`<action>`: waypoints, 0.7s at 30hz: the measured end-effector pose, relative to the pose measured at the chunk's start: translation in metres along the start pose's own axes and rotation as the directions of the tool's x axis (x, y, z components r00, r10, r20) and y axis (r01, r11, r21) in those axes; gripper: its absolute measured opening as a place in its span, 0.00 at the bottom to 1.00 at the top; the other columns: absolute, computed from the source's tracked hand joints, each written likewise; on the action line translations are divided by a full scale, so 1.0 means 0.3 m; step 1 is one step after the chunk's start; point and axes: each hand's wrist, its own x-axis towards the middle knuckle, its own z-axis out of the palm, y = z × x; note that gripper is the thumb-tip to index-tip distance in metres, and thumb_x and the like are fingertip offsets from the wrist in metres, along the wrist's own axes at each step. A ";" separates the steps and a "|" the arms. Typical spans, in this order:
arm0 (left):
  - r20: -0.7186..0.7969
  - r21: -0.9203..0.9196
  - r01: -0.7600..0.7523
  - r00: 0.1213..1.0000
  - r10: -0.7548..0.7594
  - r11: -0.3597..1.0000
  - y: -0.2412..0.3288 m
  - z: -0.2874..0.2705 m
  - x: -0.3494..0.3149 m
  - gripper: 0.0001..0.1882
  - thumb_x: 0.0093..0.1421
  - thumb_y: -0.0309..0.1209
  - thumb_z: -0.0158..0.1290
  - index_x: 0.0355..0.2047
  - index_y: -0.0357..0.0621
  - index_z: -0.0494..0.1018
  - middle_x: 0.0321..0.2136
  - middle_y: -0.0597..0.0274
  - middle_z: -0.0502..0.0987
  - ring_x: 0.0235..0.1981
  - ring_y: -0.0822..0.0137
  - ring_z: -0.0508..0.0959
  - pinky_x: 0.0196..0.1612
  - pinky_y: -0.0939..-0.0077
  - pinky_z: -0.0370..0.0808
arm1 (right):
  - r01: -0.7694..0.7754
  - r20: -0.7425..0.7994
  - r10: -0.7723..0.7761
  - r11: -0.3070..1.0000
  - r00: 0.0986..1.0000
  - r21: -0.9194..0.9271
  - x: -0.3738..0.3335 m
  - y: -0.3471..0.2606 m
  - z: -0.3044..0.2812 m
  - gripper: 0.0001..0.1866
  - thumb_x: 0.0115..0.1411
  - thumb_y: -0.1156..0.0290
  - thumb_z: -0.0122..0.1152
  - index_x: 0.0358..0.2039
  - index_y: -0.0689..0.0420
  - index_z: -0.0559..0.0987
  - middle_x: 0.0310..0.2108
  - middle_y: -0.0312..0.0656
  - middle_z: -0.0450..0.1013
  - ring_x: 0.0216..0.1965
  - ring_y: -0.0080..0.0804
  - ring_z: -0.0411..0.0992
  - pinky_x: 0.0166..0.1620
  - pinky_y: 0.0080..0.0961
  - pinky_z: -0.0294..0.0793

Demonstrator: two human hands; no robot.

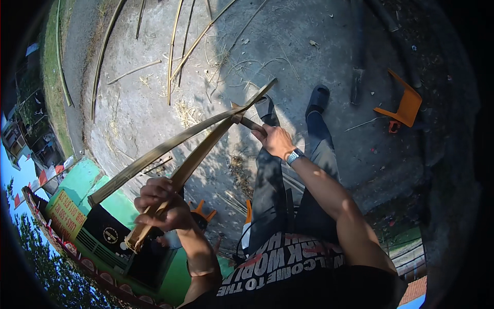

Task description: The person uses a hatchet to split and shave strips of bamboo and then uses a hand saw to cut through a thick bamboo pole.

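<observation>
A long bamboo pole is split lengthwise into two strips that spread toward me from a joined far end near my foot. My left hand (163, 205) is closed round the near strip (201, 149), close to its end. The other strip (154, 153) arches free on the far-left side. My right hand (279, 141) is closed round the handle of a knife (251, 123). Its blade sits in the split where the strips meet and is mostly hidden by the bamboo. A metal watch is on my right wrist.
Long bamboo strips (175, 56) lie on the concrete ground (288, 31), with shavings (186, 114) scattered about. An orange plastic stool (406, 107) is at the right. My feet stand beyond the bamboo. At lower left is a green wall (85, 177) with a yellow sign (66, 213).
</observation>
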 end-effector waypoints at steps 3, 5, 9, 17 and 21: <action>-0.151 0.469 0.037 0.988 0.039 0.882 -0.224 -0.096 -0.151 0.31 0.66 0.64 0.48 0.34 0.47 0.59 0.27 0.67 0.61 0.27 0.65 0.70 0.38 0.67 0.72 | 0.043 0.143 -0.012 0.975 0.990 -0.220 -0.027 0.044 0.060 0.33 0.66 0.37 0.53 0.33 0.59 0.81 0.21 0.57 0.76 0.27 0.63 0.78 0.33 0.56 0.77; -0.335 0.487 0.128 0.941 0.049 0.864 -0.132 -0.106 -0.105 0.30 0.68 0.63 0.45 0.32 0.49 0.57 0.25 0.68 0.59 0.25 0.68 0.64 0.36 0.69 0.69 | 0.041 0.193 0.006 0.971 0.981 -0.236 -0.028 -0.065 0.018 0.33 0.66 0.37 0.54 0.31 0.60 0.80 0.18 0.55 0.75 0.25 0.61 0.77 0.31 0.51 0.77; -0.150 0.137 -0.070 0.985 0.090 0.988 0.141 -0.115 -0.011 0.24 0.77 0.49 0.35 0.25 0.51 0.56 0.20 0.72 0.53 0.21 0.75 0.56 0.26 0.75 0.62 | 0.160 0.192 -0.135 0.980 0.972 -0.120 -0.129 -0.296 -0.065 0.31 0.65 0.39 0.56 0.30 0.60 0.77 0.16 0.54 0.74 0.23 0.59 0.76 0.29 0.49 0.76; -0.510 0.610 0.366 0.860 -0.006 0.702 -0.233 -0.309 -0.253 0.35 0.76 0.52 0.36 0.49 0.26 0.75 0.48 0.43 0.78 0.53 0.56 0.75 0.60 0.58 0.71 | 0.144 0.193 -0.093 0.952 0.977 -0.271 0.109 0.012 0.116 0.34 0.65 0.35 0.52 0.29 0.60 0.79 0.18 0.55 0.75 0.25 0.59 0.77 0.31 0.52 0.77; -0.523 0.812 0.359 0.798 0.300 0.460 0.003 -0.195 -0.077 0.31 0.76 0.48 0.38 0.52 0.27 0.74 0.51 0.44 0.78 0.50 0.58 0.78 0.58 0.64 0.75 | 0.195 0.230 -0.157 0.969 0.960 -0.153 0.050 -0.180 0.100 0.33 0.65 0.36 0.54 0.29 0.60 0.78 0.17 0.53 0.74 0.23 0.58 0.76 0.29 0.50 0.75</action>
